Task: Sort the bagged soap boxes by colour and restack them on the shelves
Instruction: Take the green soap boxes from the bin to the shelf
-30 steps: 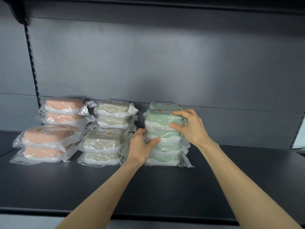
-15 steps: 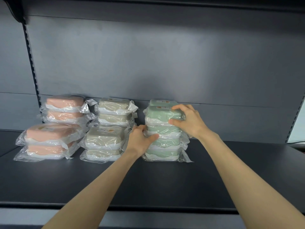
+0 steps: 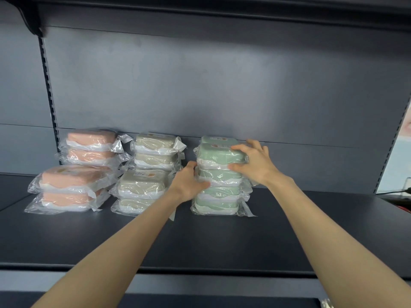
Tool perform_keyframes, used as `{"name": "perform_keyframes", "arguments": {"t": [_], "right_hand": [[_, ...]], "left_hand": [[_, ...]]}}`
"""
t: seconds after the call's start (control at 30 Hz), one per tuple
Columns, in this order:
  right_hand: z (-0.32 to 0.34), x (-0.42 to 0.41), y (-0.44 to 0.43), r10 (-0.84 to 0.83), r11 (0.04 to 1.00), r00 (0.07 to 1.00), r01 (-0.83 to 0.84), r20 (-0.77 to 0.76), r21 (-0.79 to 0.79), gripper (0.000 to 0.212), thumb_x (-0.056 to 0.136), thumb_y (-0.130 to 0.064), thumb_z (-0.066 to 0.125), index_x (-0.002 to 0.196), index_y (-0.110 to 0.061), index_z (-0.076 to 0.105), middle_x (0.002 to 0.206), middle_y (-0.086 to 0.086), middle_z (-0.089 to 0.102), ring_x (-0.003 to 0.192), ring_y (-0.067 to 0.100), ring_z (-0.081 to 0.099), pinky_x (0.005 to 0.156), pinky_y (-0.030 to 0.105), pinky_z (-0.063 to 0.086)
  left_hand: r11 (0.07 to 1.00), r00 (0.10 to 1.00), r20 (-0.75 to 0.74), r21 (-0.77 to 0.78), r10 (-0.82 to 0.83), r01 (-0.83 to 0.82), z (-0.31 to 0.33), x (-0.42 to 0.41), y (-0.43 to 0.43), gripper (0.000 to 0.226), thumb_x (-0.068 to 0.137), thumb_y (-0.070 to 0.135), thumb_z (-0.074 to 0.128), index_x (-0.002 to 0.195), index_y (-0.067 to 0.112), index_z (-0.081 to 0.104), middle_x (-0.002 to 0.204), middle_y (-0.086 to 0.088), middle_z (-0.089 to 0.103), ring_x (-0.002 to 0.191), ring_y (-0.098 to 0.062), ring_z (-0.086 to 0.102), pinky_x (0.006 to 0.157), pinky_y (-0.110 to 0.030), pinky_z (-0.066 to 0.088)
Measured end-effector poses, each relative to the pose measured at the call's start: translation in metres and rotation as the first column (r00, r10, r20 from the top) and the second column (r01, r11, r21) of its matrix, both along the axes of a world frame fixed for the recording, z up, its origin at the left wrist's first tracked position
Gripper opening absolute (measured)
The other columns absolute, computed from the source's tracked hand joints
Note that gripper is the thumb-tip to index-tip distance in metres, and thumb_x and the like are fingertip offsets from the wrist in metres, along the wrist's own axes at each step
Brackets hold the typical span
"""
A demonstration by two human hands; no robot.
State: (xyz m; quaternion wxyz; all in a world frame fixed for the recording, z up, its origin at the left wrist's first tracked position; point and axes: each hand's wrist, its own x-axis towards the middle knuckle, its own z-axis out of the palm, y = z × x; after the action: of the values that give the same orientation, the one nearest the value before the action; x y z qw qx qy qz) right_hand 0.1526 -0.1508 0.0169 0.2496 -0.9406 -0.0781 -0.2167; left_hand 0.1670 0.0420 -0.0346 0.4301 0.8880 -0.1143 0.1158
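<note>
A tall stack of green bagged soap boxes stands on the dark shelf, right of centre. My right hand grips the top green box from its right side, thumb on the front and fingers over the top. My left hand holds the left side of the green stack at mid height, thumb on the front of a box. Behind the top box another green box peeks out. Beige bagged boxes sit in two stacks in the middle, pink ones in two stacks at the left.
The grey back panel rises right behind the stacks. A slotted upright runs down at the left. An upper shelf overhangs the space. The shelf's front edge lies near my forearms. Bare shelf surface stretches to the right of the green stack.
Both hands keep their places on the green stack. The right hand's fingers have shifted slightly over the top box. The camera has moved a little, so the stacks sit slightly higher in view.
</note>
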Motion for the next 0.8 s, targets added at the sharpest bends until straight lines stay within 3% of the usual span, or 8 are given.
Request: {"name": "perform_keyframes", "arguments": {"t": [0.13, 0.23, 0.37, 0.47, 0.57, 0.8], "right_hand": [[0.015, -0.013, 0.001, -0.030, 0.998, 1.000, 0.031, 0.006, -0.060, 0.064, 0.084, -0.031, 0.070, 0.142, -0.029, 0.042, 0.155, 0.007, 0.020, 0.140, 0.027, 0.014, 0.114, 0.047, 0.023], [0.031, -0.030, -0.001, -0.020, 0.999, 0.997, 0.023, 0.072, -0.040, 0.062, 0.085, -0.028, 0.070, 0.141, -0.026, 0.044, 0.155, 0.008, 0.021, 0.140, 0.027, 0.015, 0.112, 0.044, 0.025], [0.051, -0.064, -0.009, -0.005, 0.999, 0.984, 0.011, 0.180, -0.032, 0.056, 0.089, -0.028, 0.067, 0.140, -0.024, 0.045, 0.152, 0.007, 0.025, 0.139, 0.025, 0.021, 0.108, 0.036, 0.028], [0.063, -0.100, -0.020, -0.001, 0.999, 0.970, 0.011, 0.244, -0.037, 0.053, 0.090, -0.029, 0.065, 0.139, -0.023, 0.045, 0.150, 0.004, 0.028, 0.139, 0.025, 0.025, 0.106, 0.038, 0.032], [0.070, -0.145, -0.034, -0.004, 0.998, 0.955, 0.021, 0.296, -0.057, 0.052, 0.091, -0.029, 0.063, 0.139, -0.023, 0.044, 0.149, 0.002, 0.028, 0.138, 0.023, 0.026, 0.107, 0.043, 0.035], [0.052, -0.270, -0.082, 0.034, 0.991, 0.922, 0.017, 0.386, -0.129, 0.050, 0.093, -0.031, 0.060, 0.139, -0.022, 0.043, 0.149, -0.001, 0.026, 0.133, 0.021, 0.030, 0.096, 0.036, 0.037]], "left_hand": [[0.995, 0.998, 0.062, 0.093, 0.020, -0.025, 0.024, -0.014, 0.007, 0.059, 0.082, 0.021, 0.072, 0.131, 0.009, 0.041, 0.107, -0.002, 0.056, 0.105, -0.024, 0.055, 0.089, -0.033, 0.045], [0.984, 0.981, 0.192, 0.165, 0.030, -0.063, 0.049, -0.032, 0.012, 0.056, 0.084, 0.023, 0.069, 0.131, 0.007, 0.044, 0.118, -0.009, 0.058, 0.117, -0.029, 0.051, 0.097, -0.038, 0.043], [0.963, 0.942, 0.335, 0.248, 0.017, -0.105, 0.084, -0.069, 0.011, 0.062, 0.088, 0.028, 0.065, 0.141, 0.012, 0.038, 0.132, -0.012, 0.048, 0.125, -0.031, 0.042, 0.103, -0.039, 0.037], [0.939, 0.899, 0.437, 0.307, 0.004, -0.154, 0.105, -0.106, 0.004, 0.062, 0.089, 0.031, 0.062, 0.143, 0.016, 0.036, 0.136, -0.012, 0.045, 0.128, -0.031, 0.038, 0.106, -0.044, 0.034], [0.932, 0.861, 0.508, 0.317, -0.010, -0.176, 0.116, -0.153, -0.009, 0.060, 0.091, 0.034, 0.060, 0.143, 0.017, 0.036, 0.138, -0.010, 0.044, 0.129, -0.028, 0.037, 0.107, -0.042, 0.032], [0.901, 0.777, 0.630, 0.339, -0.004, -0.271, 0.096, -0.280, -0.054, 0.057, 0.091, 0.038, 0.057, 0.141, 0.020, 0.039, 0.136, -0.004, 0.046, 0.127, -0.024, 0.037, 0.100, -0.037, 0.030]]}}
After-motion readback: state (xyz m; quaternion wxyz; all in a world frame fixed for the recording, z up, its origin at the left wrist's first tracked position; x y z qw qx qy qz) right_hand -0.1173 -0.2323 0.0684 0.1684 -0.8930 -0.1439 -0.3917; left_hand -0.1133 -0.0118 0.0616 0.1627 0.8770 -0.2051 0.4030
